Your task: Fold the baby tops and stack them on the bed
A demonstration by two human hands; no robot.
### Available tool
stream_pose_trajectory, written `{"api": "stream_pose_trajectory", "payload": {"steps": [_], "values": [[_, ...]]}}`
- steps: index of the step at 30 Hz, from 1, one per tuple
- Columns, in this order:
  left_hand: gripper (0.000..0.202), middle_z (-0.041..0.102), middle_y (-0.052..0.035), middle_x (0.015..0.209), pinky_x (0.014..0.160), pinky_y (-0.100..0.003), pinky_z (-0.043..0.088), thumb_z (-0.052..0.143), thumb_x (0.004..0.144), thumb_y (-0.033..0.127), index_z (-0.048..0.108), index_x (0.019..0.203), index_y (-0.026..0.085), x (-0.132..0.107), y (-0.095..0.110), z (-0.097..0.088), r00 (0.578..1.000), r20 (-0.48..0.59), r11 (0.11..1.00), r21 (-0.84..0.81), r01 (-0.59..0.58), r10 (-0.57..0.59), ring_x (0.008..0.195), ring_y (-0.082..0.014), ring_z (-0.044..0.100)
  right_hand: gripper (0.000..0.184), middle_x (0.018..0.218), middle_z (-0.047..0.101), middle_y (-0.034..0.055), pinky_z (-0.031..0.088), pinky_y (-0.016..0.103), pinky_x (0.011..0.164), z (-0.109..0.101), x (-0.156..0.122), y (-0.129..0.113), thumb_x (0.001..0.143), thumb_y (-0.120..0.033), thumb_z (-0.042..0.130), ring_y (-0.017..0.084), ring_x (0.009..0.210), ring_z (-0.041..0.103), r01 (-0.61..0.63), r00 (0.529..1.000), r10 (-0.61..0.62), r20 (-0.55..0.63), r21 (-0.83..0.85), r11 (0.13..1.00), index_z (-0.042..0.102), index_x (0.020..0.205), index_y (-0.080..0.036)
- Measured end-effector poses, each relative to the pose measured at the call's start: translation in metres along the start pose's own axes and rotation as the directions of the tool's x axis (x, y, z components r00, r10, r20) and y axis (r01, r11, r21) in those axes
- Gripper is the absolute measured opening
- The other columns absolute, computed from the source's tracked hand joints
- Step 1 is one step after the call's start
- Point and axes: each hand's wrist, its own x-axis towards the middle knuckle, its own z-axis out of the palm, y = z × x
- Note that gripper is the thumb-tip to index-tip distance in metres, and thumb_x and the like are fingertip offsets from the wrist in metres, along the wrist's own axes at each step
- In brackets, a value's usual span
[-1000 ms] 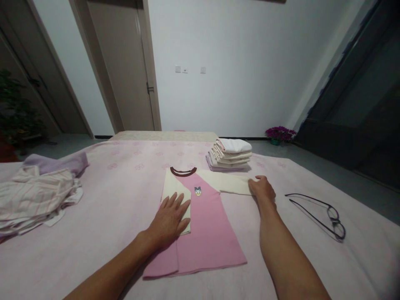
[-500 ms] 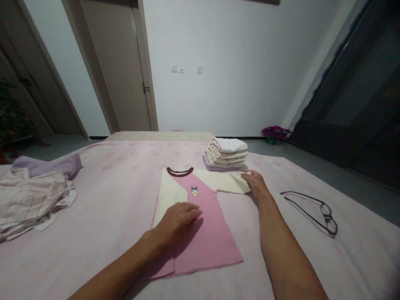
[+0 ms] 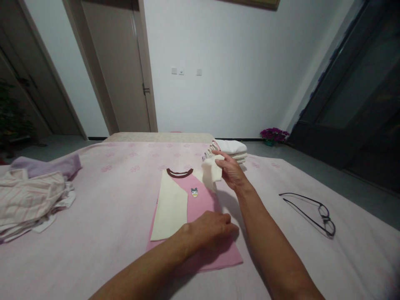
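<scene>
A pink shirt (image 3: pixel 200 204) with cream sleeves and a dark collar lies flat on the pink bedspread (image 3: pixel 118 196). Its left sleeve (image 3: pixel 170 206) is folded down over the body. My right hand (image 3: pixel 229 171) pinches the cream right sleeve (image 3: pixel 211 173) and holds it lifted above the shirt's right shoulder. My left hand (image 3: pixel 211 231) rests on the lower right part of the shirt, fingers curled and pressing the cloth down, with nothing gripped that I can see.
A stack of folded white and cream clothes (image 3: pixel 233 151) sits behind my right hand. Dark-rimmed glasses (image 3: pixel 315 212) lie at the right. A heap of striped and lilac garments (image 3: pixel 34 193) lies at the left. A purple flower pot (image 3: pixel 275 135) stands on the floor.
My right hand has lifted the right sleeve off the bed and carried it leftward. My left hand slid from the folded left sleeve across to the shirt's lower right.
</scene>
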Motion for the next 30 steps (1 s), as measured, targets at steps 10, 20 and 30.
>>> {"api": "stream_pose_trajectory", "payload": {"steps": [10,20,30], "values": [[0.007,0.062,-0.005,0.099,0.07,-0.031,0.044,0.064,0.088,0.024,0.06,0.089,0.019,-0.032,-0.02,0.005,0.992,-0.12,0.997,0.071,-0.029,0.037,0.086,-0.0188,0.057,0.039,0.07,0.062,-0.0042,0.052,0.025,0.049,0.074,0.02,0.009,0.064,-0.023,0.066,0.012,0.055,0.058,-0.058,0.987,0.077,0.144,-0.132,0.99,0.067,0.102,-0.021],[0.013,0.059,-0.0015,0.074,0.08,-0.035,0.041,0.054,0.094,0.026,0.055,0.082,0.02,-0.091,-0.027,0.005,0.982,-0.183,0.996,0.089,-0.024,0.04,0.073,-0.0168,0.05,0.04,0.077,0.068,-0.0017,0.06,0.035,0.069,0.102,0.02,0.019,0.065,-0.015,0.066,0.015,0.068,0.066,-0.137,0.976,0.125,0.175,0.055,0.989,0.063,0.105,-0.021],[0.016,0.062,-0.0025,0.076,0.078,-0.035,0.042,0.058,0.091,0.026,0.057,0.077,0.02,-0.073,-0.009,0.006,0.983,-0.154,0.995,0.028,-0.099,0.102,0.077,-0.0168,0.054,0.034,0.076,0.069,-0.0018,0.058,0.04,0.081,0.1,0.014,0.023,0.063,-0.013,0.067,0.015,0.071,0.065,-0.137,0.977,0.116,0.178,0.108,0.985,0.064,0.096,-0.019]]}}
